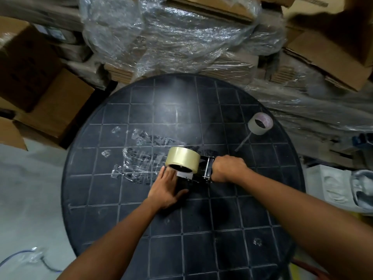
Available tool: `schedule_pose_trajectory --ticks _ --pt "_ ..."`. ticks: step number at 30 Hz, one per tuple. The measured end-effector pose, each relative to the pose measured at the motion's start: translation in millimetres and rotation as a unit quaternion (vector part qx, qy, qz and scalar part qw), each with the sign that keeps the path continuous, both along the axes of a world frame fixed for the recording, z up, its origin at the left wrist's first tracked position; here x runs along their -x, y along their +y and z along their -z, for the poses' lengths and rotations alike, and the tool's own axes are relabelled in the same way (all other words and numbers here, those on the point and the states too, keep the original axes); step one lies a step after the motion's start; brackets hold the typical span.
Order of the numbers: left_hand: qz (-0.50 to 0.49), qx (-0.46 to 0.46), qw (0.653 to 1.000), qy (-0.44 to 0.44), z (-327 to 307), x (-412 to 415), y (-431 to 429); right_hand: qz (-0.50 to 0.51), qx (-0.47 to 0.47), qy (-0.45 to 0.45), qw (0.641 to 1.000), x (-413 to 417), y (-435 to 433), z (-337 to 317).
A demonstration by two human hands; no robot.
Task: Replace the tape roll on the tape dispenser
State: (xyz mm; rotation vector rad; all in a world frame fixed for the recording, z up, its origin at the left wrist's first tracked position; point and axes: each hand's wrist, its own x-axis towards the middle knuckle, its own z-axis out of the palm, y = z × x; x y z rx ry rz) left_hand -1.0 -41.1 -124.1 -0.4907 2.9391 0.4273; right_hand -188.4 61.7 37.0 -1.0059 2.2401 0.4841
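Observation:
A full roll of tan packing tape [182,157] sits on the black tape dispenser [202,171], which lies near the middle of a round black table [201,229]. My left hand [166,187] wraps the dispenser's black handle just below the roll, fingertips touching the roll's lower edge. My right hand [227,167] is closed over the dispenser's front end, to the right of the roll. A nearly used-up tape roll [260,123], mostly bare core, stands apart at the table's right side with a strip of tape trailing from it.
Crumpled clear tape and film [141,158] stick to the table left of the dispenser. Cardboard boxes [46,93] and plastic-wrapped stacks [181,41] crowd the far side and both flanks. A cable [30,257] lies on the grey floor at lower left.

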Motion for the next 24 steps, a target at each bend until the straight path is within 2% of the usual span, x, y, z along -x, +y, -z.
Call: schedule_pose_trajectory --ticks 4,9,13,16,18,20,22,24 --pt "-0.018 0.008 1.0 0.003 4.7 -2.0 2.1 -0.004 -0.027 -0.006 1.0 5.8 10.5 -5.6" --pt "-0.033 0.022 0.999 -0.03 6.1 -1.0 6.5 -0.012 -0.094 0.03 0.995 15.4 25.2 -20.3" --pt "-0.033 0.015 0.999 -0.026 6.0 -1.8 4.9 -0.096 -0.156 0.055 0.982 -0.8 -7.6 -20.8" --pt "-0.035 0.029 0.999 -0.028 7.8 -1.9 5.9 -0.134 -0.221 0.126 0.958 -0.1 -21.1 -13.9" --pt "-0.037 0.027 0.998 -0.031 6.9 -1.8 6.0 -0.109 -0.261 0.154 0.947 19.4 -6.6 -20.3" --pt "-0.039 0.032 0.998 -0.034 8.0 -2.0 6.4 -0.073 -0.265 0.139 0.951 44.2 19.3 -33.1" --pt "-0.04 0.033 0.998 -0.032 7.4 -1.3 7.4 -0.009 -0.246 0.103 0.964 62.9 45.2 -39.6" --pt "-0.037 0.028 0.998 -0.03 6.6 -0.9 7.2 0.098 -0.217 0.036 0.971 71.4 63.1 -32.8"
